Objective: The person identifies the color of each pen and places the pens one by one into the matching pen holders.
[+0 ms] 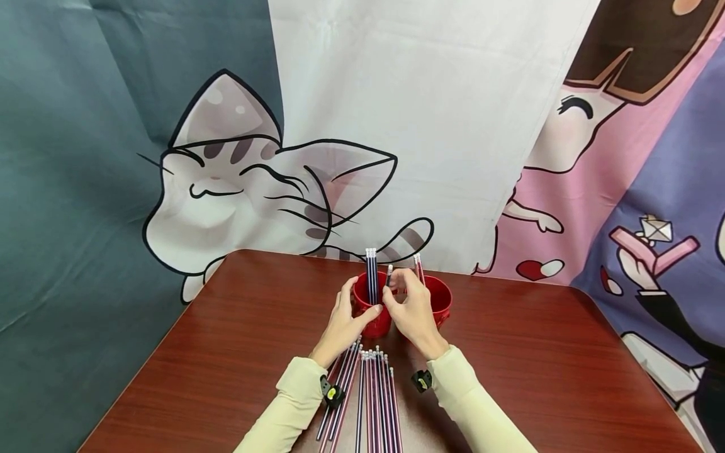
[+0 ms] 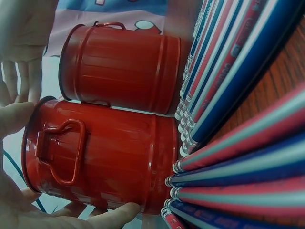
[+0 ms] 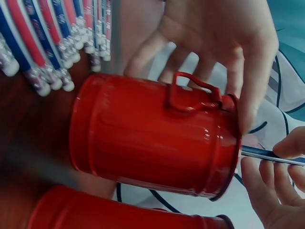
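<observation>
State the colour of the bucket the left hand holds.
Red bucket; clearest in the left wrist view.

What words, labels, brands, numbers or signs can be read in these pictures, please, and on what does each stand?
None can be read with certainty.
Red pencil in the left wrist view: lettering along its side, too blurred to read.
Left wrist device: a yellow-green mark, too small to make out.
Red cups: no lettering shows on the visible sides.
Backdrop: drawings, no readable words.

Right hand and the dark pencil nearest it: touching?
Touching: the right wrist view shows the right hand pinching the dark pencil between thumb and fingers.
</observation>
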Action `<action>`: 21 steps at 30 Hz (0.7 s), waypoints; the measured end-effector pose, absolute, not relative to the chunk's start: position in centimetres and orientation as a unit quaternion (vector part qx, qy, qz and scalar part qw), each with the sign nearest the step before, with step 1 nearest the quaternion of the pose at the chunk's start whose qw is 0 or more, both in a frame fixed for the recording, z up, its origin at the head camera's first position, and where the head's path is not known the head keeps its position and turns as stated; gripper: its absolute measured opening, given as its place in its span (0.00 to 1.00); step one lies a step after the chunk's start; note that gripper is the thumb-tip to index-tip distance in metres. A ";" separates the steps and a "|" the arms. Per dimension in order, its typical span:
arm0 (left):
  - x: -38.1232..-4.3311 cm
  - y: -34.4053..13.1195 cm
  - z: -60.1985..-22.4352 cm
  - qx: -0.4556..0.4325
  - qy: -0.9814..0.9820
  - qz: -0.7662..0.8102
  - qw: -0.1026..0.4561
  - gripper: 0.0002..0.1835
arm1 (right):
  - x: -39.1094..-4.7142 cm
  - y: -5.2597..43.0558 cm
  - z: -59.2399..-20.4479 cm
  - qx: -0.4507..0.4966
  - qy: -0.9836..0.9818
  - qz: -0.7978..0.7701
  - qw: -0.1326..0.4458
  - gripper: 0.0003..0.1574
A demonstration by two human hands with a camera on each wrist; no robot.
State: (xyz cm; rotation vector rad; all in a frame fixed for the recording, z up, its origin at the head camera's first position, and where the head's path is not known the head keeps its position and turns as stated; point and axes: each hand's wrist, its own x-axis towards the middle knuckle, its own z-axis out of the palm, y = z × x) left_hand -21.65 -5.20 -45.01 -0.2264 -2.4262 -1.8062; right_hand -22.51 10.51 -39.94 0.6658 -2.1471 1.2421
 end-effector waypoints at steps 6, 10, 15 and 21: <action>-21.6 -5.1 -45.0 -0.072 -0.803 -0.588 0.060 0.44 | -22.2 10.3 -40.9 0.242 -0.806 0.477 0.254 0.13; -21.6 -5.1 -45.0 -0.076 -0.804 -0.587 0.061 0.43 | -22.1 10.3 -41.2 0.236 -0.805 0.484 0.248 0.12; -21.7 -5.1 -45.0 -0.077 -0.803 -0.587 0.062 0.43 | -22.0 10.3 -41.3 0.238 -0.801 0.489 0.249 0.14; -21.6 -5.2 -45.0 -0.081 -0.802 -0.588 0.067 0.42 | -22.0 10.6 -41.5 0.239 -0.801 0.490 0.246 0.18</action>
